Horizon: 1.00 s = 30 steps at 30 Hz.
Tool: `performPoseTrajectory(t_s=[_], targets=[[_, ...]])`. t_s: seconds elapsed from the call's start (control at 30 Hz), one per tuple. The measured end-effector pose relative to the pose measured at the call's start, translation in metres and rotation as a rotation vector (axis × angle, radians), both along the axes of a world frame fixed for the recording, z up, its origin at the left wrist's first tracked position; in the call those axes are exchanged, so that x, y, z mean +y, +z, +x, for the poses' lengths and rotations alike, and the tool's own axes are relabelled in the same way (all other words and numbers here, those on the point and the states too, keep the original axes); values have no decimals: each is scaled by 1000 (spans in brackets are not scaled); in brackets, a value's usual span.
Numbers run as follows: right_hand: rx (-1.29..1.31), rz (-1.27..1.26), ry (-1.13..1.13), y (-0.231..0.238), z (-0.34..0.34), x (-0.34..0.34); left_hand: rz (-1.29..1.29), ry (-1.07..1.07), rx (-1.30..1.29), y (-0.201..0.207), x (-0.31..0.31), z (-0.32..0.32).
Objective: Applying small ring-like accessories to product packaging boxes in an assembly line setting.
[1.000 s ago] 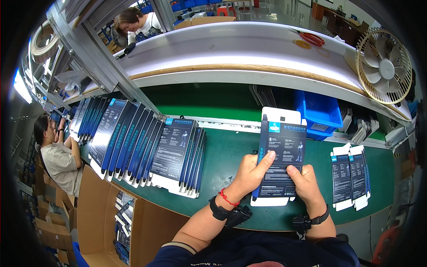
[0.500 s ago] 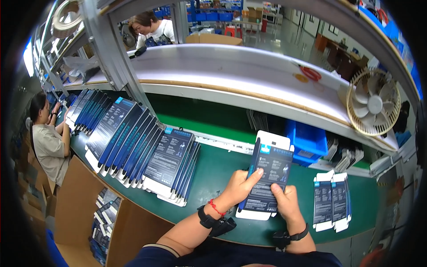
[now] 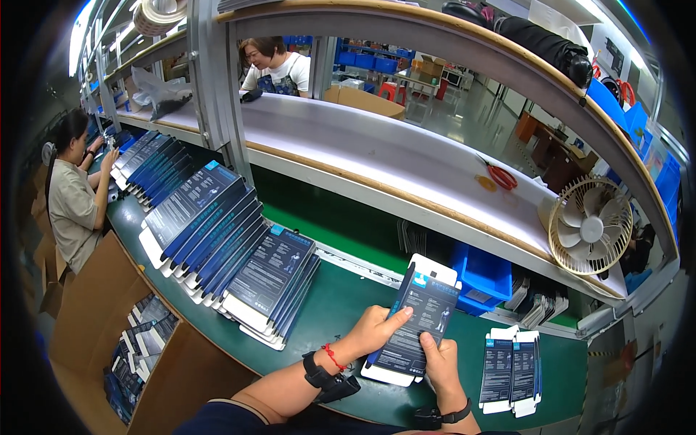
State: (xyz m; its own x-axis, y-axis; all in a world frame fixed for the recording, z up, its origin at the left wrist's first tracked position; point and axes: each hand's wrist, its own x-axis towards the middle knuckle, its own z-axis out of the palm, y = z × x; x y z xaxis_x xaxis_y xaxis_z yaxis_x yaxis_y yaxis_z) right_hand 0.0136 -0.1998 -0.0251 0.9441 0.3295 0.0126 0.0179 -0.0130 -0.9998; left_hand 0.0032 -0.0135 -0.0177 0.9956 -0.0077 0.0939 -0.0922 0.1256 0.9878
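Note:
A flat dark-blue packaging box (image 3: 418,319) with white end flaps is held above the green table, its printed face up. My left hand (image 3: 380,332) grips its left edge, thumb on the face and fingers underneath. On the lower right edge, my right hand (image 3: 441,360) pinches it the same way. To the left, a row of similar folded boxes (image 3: 272,272) leans overlapped, with a longer fanned row (image 3: 192,210) behind. Right of my hands lie two small stacks of the same flat boxes (image 3: 498,370).
An open carton (image 3: 163,377) of folded boxes stands at lower left. A blue bin (image 3: 480,279) sits under the white shelf (image 3: 348,141), which carries red-handled scissors (image 3: 500,176) and a fan (image 3: 591,227). One co-worker (image 3: 76,192) is at left, another (image 3: 279,69) beyond the shelf.
The whole view has shifted as my head turned. Both hands keep hold of the same box, which looks almost unchanged in its pose.

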Motion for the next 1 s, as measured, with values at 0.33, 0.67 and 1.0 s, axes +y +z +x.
performPoseTrajectory(t_s=[0.33, 0.67, 1.0], targets=[[-17, 0, 0, 4, -1, 2, -9, -11, 16, -6, 1, 2], [25, 12, -11, -2, -2, 0, -28, -10, 40, -4, 1, 1], [11, 31, -21, 1, -3, 1, -15, -7, 48, -5, 0, 2]])
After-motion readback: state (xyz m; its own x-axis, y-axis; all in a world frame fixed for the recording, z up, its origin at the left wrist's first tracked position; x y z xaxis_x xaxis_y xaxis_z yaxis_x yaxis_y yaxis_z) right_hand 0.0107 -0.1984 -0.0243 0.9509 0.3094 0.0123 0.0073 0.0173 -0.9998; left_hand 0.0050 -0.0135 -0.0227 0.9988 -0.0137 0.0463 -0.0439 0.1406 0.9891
